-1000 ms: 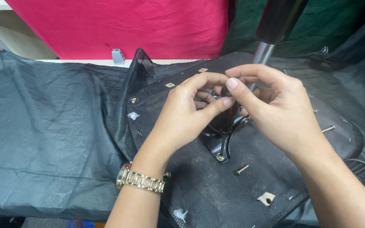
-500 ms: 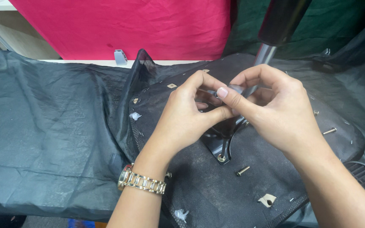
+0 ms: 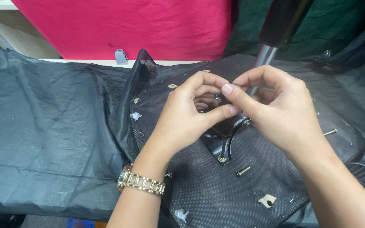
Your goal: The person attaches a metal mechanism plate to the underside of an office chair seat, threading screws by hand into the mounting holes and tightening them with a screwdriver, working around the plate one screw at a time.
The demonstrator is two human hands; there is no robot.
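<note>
Left hand and right hand meet, fingertips pinched over the black metal mounting plate at the upturned seat base's centre; what they pinch is hidden. The plate looks rigid, heavy, best gripped at its edges.

Two bare forearms, no sleeves anywhere in sight. Left hand with a gold link-bracelet watch snug at the wrist, chunky polished links. Right hand totally plain, no rings, no bands. Short, neat, unpainted nails on both.
</note>
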